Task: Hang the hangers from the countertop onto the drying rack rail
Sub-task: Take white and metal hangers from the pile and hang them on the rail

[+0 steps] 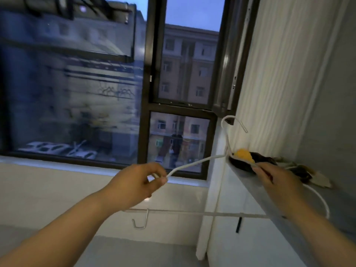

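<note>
Together, left hand (134, 185) and right hand (274, 182) grip opposite ends of white hanger (200, 161).

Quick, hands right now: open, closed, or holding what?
Left hand: pinching the left end of the hanger.
Right hand: gripping the hanger's right arm.

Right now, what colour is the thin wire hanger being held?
White; the thin wire hanger shows best in the head view.
</note>
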Demonstrator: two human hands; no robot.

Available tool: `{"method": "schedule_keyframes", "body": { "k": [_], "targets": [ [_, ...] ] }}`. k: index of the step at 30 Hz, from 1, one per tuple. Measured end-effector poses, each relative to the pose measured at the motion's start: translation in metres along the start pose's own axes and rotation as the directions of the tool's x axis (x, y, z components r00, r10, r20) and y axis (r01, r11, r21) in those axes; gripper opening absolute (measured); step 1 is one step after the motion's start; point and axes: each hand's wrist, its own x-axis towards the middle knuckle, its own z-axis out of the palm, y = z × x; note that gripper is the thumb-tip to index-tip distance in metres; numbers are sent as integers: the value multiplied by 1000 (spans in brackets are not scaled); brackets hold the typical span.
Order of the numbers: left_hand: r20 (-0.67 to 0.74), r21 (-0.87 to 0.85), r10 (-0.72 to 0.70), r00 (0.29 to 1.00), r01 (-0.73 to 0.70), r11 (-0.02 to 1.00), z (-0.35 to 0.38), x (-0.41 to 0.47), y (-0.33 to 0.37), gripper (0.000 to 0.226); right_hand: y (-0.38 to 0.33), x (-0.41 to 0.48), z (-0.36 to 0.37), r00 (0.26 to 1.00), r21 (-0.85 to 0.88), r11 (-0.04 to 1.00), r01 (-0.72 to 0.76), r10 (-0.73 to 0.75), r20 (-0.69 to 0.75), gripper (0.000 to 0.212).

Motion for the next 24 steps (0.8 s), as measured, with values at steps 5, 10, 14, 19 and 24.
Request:
{"method": "schedule_keyframes", "body": {
  "k": [5, 10, 14, 19, 24],
  "targets": [
    [-29, 168, -43, 999, 47, 985, -57, -22, -25, 15, -93, 27, 43, 983, 131, 978, 164, -173, 66, 21],
    [-155, 141, -141, 978, 163, 976, -142, -52, -77, 27, -196, 43, 91, 953, 249, 928, 278, -299, 48, 16],
    [-254, 169, -211, 944, 258, 951, -209, -102, -120, 29, -286, 46, 127, 867, 219, 839, 499, -482, -130, 4],
    [-387, 241, -303, 871, 412, 879, -286, -165, -158, 25, -402, 52, 166, 794, 271, 747, 607, -577, -190, 23],
    [-563, 269, -289, 774, 502, 822, -353, -208, -191, 22, -499, 70, 172, 678, 219, 654, 724, -617, -400, 23]
  ]
}}
